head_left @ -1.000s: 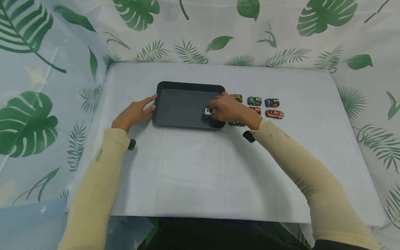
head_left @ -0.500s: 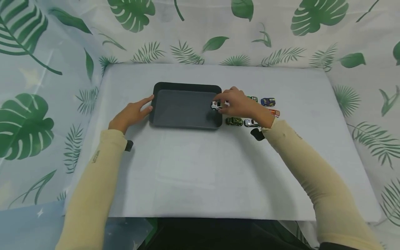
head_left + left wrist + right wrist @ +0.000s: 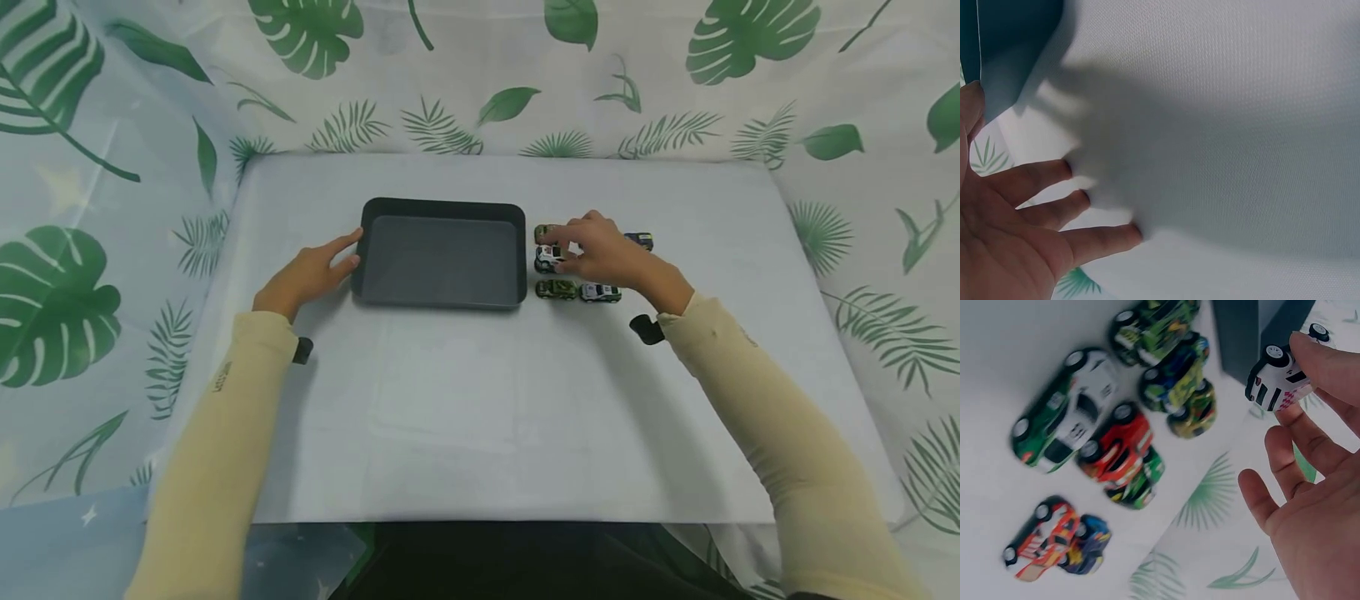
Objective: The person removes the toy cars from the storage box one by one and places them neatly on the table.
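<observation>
A dark grey rectangular tray (image 3: 438, 262) lies on the white table. My left hand (image 3: 307, 273) is at its left end, fingers extended; in the left wrist view, a fingertip meets the tray's side (image 3: 1013, 44) while the other fingers spread over the cloth. Just beyond the tray's right end, my right hand (image 3: 603, 252) pinches a white toy car (image 3: 548, 259) between thumb and fingers. The right wrist view shows this car (image 3: 1280, 380) lifted, with its black wheels and pink marks visible. Beneath and around that hand stand several other toy cars, partly hidden by it in the head view.
A camouflage green car (image 3: 556, 289) and a white-and-green car (image 3: 601, 292) stand in the near row. A blue car (image 3: 641, 240) shows behind the right wrist. Red (image 3: 1117, 440) and orange (image 3: 1041, 540) cars appear in the right wrist view. Leaf-patterned cloth surrounds the table.
My right hand has carried the white toy car rightward, from over the tray's right part to beyond its right rim. My left hand stays at the tray's left end.
</observation>
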A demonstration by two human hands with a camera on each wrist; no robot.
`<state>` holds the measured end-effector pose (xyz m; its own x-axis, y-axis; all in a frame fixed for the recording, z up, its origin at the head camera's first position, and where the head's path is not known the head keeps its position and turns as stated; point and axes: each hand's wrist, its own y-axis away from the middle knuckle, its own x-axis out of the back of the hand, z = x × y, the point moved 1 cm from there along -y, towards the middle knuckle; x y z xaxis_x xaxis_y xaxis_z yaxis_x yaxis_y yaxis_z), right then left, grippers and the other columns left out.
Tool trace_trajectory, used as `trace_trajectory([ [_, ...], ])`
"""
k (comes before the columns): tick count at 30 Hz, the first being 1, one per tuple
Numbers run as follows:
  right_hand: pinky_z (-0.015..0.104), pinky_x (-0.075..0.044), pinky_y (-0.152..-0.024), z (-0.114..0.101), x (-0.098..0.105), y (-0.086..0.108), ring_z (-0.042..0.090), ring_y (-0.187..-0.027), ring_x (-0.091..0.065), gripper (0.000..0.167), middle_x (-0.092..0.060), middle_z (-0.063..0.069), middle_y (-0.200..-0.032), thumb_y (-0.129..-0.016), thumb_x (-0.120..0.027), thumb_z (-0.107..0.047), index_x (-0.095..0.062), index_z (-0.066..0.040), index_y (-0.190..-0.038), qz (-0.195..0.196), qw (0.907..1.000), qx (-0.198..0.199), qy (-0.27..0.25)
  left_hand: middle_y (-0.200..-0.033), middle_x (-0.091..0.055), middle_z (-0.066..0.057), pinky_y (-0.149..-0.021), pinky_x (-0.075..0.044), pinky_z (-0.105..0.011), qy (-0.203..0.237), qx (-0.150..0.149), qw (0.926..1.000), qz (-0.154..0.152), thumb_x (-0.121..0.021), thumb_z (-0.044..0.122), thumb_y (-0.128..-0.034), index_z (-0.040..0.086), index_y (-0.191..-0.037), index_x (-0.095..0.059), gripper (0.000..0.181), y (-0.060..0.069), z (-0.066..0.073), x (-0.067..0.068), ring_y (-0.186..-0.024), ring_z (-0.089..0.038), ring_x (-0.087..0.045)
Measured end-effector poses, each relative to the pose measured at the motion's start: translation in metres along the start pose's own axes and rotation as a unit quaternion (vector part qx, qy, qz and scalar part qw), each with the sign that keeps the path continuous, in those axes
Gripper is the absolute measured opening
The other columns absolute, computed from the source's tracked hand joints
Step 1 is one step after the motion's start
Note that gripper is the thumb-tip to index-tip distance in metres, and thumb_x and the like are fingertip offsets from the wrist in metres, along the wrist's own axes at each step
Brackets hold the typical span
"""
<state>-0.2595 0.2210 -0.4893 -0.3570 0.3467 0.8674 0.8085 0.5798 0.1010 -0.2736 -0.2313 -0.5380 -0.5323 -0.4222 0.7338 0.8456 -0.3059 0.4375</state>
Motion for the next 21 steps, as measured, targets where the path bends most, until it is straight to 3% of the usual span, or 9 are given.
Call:
trace_trajectory([
  [2,0.052,-0.033,-0.084,0.005,0.000,0.004,0.044,-0.103,-0.053,0.008,-0.073,0.019,-0.124,-0.095,-0.079,0.002,-0.071,-0.001,-0.093,0.005,1.0000,0.004,0.000,-0.174,-0.018,-0.025,-0.121,-0.015,-0.076,-0.002,0.001,1.0000,-0.003,-0.041,0.045,-0.1174,0.031,-0.174,-0.015,0.064,0.000,0.000,0.000,-0.156,-0.060,-0.010],
  [5,0.053,-0.034,-0.086,0.011,0.001,0.011,0.044,-0.104,-0.055,0.029,-0.071,0.020,-0.133,-0.093,-0.080,0.004,-0.060,-0.007,-0.076,0.015,0.9998,0.011,0.004,-0.174,-0.018,-0.025,-0.121,-0.016,-0.076,-0.004,0.004,1.0000,-0.005,-0.041,0.046,-0.1173,0.032,-0.174,-0.014,0.064,0.000,0.000,0.000,-0.156,-0.059,-0.011],
  [9,0.053,-0.035,-0.089,0.017,0.003,0.021,0.041,-0.103,-0.058,0.030,-0.072,0.021,-0.130,-0.093,-0.081,0.005,-0.060,-0.008,-0.076,0.023,0.9996,0.013,0.003,-0.174,-0.018,-0.026,-0.121,-0.017,-0.076,-0.005,0.005,1.0000,-0.005,-0.040,0.047,-0.1172,0.033,-0.174,-0.013,0.064,-0.001,0.001,-0.001,-0.156,-0.058,-0.013],
  [12,0.052,-0.034,-0.088,0.022,0.004,0.029,0.041,-0.103,-0.056,0.020,-0.072,0.021,-0.128,-0.094,-0.080,0.004,-0.066,-0.004,-0.082,0.019,0.9997,-0.008,-0.010,-0.173,-0.019,-0.028,-0.121,-0.018,-0.076,-0.006,0.004,1.0000,-0.004,-0.040,0.047,-0.1172,0.034,-0.174,-0.013,0.065,-0.002,0.000,-0.002,-0.156,-0.058,-0.015],
  [14,0.052,-0.034,-0.087,0.026,0.005,0.034,0.041,-0.104,-0.054,0.007,-0.073,0.020,-0.124,-0.095,-0.079,0.003,-0.073,0.001,-0.096,0.015,0.9994,-0.028,-0.015,-0.173,-0.019,-0.028,-0.121,-0.018,-0.075,-0.008,0.004,1.0000,-0.003,-0.040,0.047,-0.1173,0.033,-0.174,-0.012,0.065,-0.002,0.000,-0.002,-0.156,-0.057,-0.016],
  [17,0.054,-0.033,-0.086,0.033,0.004,0.040,0.043,-0.104,-0.050,0.024,-0.073,0.020,-0.120,-0.095,-0.080,0.002,-0.075,0.004,-0.118,0.016,0.9983,-0.053,-0.019,-0.173,-0.020,-0.029,-0.121,-0.019,-0.075,-0.008,0.005,1.0000,-0.004,-0.040,0.046,-0.1174,0.033,-0.174,-0.012,0.065,-0.001,0.001,-0.002,-0.156,-0.057,-0.018],
  [21,0.056,-0.033,-0.088,0.041,0.002,0.048,0.043,-0.103,-0.050,0.023,-0.074,0.021,-0.123,-0.094,-0.080,0.003,-0.076,0.003,-0.116,0.025,0.9975,-0.064,-0.018,-0.173,-0.019,-0.028,-0.121,-0.019,-0.074,-0.007,0.007,0.9999,-0.005,-0.039,0.045,-0.1177,0.032,-0.175,-0.011,0.065,0.002,0.003,-0.002,-0.156,-0.056,-0.019],
])
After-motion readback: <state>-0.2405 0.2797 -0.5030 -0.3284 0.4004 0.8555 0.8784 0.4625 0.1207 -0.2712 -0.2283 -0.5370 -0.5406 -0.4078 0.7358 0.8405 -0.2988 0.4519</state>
